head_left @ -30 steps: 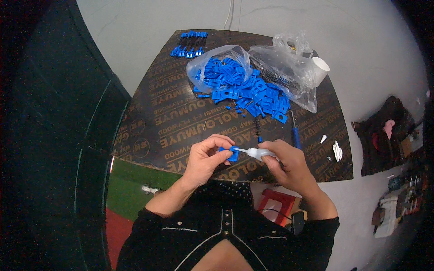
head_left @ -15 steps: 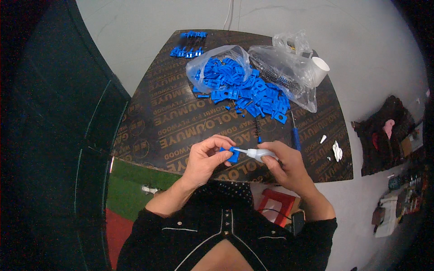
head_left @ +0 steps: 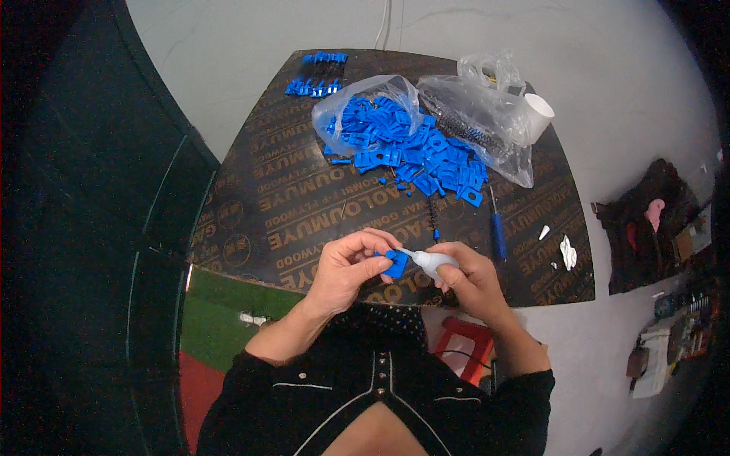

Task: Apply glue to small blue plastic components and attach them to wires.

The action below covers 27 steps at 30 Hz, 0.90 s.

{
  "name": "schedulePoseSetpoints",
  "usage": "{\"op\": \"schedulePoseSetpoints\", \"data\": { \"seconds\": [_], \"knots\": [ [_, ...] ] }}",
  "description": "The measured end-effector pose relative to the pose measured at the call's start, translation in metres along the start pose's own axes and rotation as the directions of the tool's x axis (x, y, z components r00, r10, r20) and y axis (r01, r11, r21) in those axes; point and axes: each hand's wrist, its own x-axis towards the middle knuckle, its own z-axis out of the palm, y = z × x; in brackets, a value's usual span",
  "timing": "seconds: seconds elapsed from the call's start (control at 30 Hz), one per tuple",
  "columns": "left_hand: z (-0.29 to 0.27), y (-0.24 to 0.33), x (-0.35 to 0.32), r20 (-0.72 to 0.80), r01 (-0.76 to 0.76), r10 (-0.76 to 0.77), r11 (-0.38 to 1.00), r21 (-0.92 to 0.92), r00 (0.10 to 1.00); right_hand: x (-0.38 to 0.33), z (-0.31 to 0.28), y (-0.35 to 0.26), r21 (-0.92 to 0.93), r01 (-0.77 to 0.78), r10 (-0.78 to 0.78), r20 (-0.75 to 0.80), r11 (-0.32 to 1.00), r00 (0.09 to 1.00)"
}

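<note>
Over the near edge of the table, my left hand (head_left: pixel 342 270) pinches a small blue plastic piece (head_left: pixel 397 266) between thumb and fingers. My right hand (head_left: pixel 477 287) is wrapped round a small white squeeze bottle (head_left: pixel 435 264) with a thin nozzle, angled toward the left. The nozzle tip is right at the upper side of the blue piece; whether it touches cannot be made out. Just beyond my hands lies a dark, thin spring-like rod (head_left: pixel 434 216) with a blue end.
A heap of blue plastic pieces (head_left: pixel 452 163) spills from a clear bag (head_left: pixel 328 125) on the dark table (head_left: pixel 251 190). Another clear bag (head_left: pixel 517 163) holds dark coiled parts. Around them are a white cup (head_left: pixel 538 110), blue-handled screwdriver (head_left: pixel 499 235), white scraps (head_left: pixel 567 254) and blue-ended assemblies (head_left: pixel 319 72).
The squeeze bottle has tilted more steeply, its nozzle now rising to the left. My right hand has shifted slightly left, and the blue piece has turned a little in my left fingers.
</note>
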Motion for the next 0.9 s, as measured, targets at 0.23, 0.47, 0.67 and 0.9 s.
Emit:
{"op": "schedulePoseSetpoints", "data": {
  "seconds": [0.23,0.47,0.67,0.9],
  "knots": [
    [0.002,0.000,0.000,-0.006,0.018,-0.018,1.000,0.003,1.000,-0.002,0.005,0.023,0.554,0.001,0.069,-0.105,0.833,0.992],
    [0.002,-0.002,0.000,-0.002,-0.043,0.044,0.998,0.036,0.999,-0.003,-0.003,0.030,0.584,0.090,0.083,-0.264,0.807,0.961],
    [0.004,-0.003,0.001,0.032,-0.170,0.168,0.985,0.042,0.985,-0.014,-0.012,0.041,0.565,0.038,0.150,-0.282,0.824,0.948],
    [0.005,-0.004,0.001,0.049,-0.203,0.203,0.979,0.006,0.978,-0.018,-0.019,0.048,0.510,0.059,0.125,-0.320,0.858,0.939]
  ]
}}
